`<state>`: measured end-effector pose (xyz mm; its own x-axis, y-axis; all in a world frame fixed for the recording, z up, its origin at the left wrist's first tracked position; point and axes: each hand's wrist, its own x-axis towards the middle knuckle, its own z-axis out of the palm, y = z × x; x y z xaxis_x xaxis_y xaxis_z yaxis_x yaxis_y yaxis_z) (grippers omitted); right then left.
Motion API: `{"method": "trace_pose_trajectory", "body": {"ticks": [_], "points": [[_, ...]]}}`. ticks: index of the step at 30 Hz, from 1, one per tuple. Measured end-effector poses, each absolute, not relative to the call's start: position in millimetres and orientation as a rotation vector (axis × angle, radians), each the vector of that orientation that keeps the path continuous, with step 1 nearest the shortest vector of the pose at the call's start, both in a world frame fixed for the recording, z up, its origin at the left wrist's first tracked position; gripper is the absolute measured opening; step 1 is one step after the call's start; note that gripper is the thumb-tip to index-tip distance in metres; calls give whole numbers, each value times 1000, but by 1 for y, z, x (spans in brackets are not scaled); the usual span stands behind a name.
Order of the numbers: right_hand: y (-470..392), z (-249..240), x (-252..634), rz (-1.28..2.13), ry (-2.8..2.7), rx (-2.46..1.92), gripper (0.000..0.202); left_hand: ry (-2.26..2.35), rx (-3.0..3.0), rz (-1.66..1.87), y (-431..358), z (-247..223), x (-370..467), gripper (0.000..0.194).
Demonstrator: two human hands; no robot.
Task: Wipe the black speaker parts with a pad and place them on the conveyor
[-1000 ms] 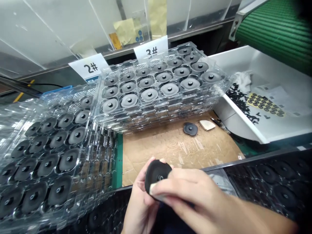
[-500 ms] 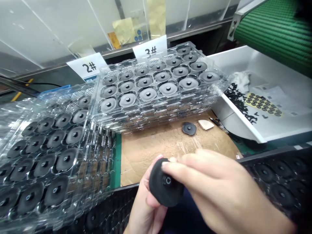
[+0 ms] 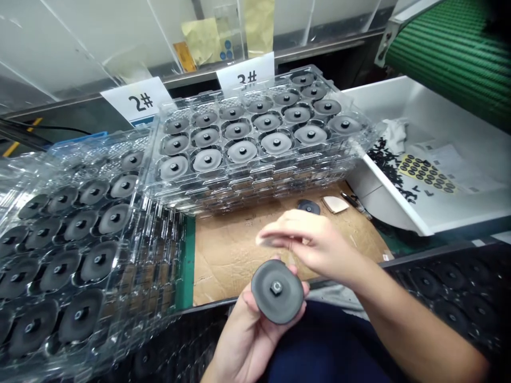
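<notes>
A dark studded disc, gripped in the curled fingers of the left hand, could slip should its rim hold loosen, its stud facing the camera, long axis unclear, as the right hand, its hold too blurred to tell, hovers beyond over cardboard.

Factory workstation, assembly or packing type. Clear plastic trays stacked in layers, each pocket holding an identical dark disc. Printed signs, "2#" and "3#". Green ribbed belt or roller, upper right. White bin of small black parts. Worn cardboard covers the worktop.
</notes>
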<state>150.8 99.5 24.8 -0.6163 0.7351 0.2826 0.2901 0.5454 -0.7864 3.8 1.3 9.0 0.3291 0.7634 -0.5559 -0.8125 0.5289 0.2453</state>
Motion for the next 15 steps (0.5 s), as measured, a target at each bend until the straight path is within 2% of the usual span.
{"method": "trace_pose_trajectory", "body": {"ticks": [3, 7, 9, 12, 15], "points": [[96, -15, 166, 791, -2183, -1237, 19, 590, -81, 1071, 2, 2, -6, 47], [66, -66, 177, 788, -2273, -1259, 20, 579, -49, 1088, 0, -6, -15, 48], [57, -75, 177, 783, -2294, -1268, 18, 599, -26, 1087, 0, -7, -16, 50], [60, -55, 174, 751, -2245, -1327, 19, 645, 24, 1075, 0, -7, -16, 55], [69, -5, 162, 735, -2118, -1192, 24, 715, 54, 1068, 0, -4, -13, 57]]}}
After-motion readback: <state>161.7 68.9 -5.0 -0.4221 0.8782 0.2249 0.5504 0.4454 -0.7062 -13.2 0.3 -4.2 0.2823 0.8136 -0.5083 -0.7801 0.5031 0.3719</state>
